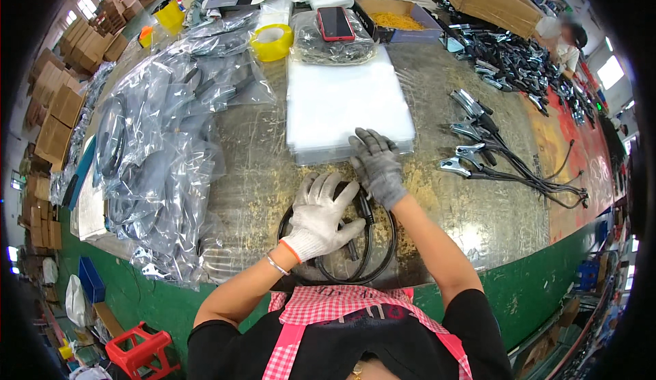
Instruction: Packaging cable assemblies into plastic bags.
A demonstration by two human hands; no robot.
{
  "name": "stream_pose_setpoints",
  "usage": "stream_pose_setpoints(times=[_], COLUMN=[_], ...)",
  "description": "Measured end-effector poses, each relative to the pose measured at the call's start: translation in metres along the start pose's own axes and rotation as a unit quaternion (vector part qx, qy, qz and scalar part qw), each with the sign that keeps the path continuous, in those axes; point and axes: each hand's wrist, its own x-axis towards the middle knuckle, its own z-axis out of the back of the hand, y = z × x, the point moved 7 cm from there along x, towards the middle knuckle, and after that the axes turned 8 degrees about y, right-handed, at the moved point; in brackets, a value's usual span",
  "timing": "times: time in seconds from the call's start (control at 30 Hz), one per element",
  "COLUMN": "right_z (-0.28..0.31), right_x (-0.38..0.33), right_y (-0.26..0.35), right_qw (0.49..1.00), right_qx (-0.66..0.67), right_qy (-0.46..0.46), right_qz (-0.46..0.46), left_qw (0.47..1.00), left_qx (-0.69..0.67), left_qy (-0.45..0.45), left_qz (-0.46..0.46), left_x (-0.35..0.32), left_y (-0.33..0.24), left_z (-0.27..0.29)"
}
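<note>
A coiled black cable (394, 240) lies at the near edge of the table, in front of me. Over its left side rests my left hand (319, 217) in a white glove, fingers stretched out and thumb apart; part of the coil is hidden beneath it. My right hand (380, 170), in a grey glove, lies with extended fingers on the near right corner of a stack of clear plastic bags (347, 96). On top of the stack's far end sits a bagged dark item (318, 47) with a red-edged phone (335, 23) on it.
Filled clear bags (160, 161) are piled on the left. Several cables with metal clamps (471, 131) lie to the right, below a large clamp heap (512, 59). Yellow tape (271, 42) and a box of yellow bands (396, 21) stand farther back. A person (562, 42) is at far right.
</note>
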Motion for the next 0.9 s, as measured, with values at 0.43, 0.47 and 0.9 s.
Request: stream_pose_setpoints(times=[0.43, 0.47, 0.9], right_z=[-0.026, -0.036, 0.008], right_x=[-0.005, -0.009, -0.028], right_y=[-0.007, -0.013, -0.011], right_qw=[0.988, 0.992, 0.964], right_qx=[-0.03, -0.035, 0.191], right_qy=[0.138, 0.104, -0.178], right_qz=[-0.063, -0.062, -0.047], left_qw=[0.998, 0.993, 0.826], left_qx=[-0.062, -0.117, -0.25], left_qy=[0.016, -0.006, -0.362], left_qz=[-0.021, 0.033, 0.352], left_x=[-0.005, -0.004, -0.021], left_y=[-0.007, 0.003, 0.087], left_z=[0.001, 0.002, 0.015])
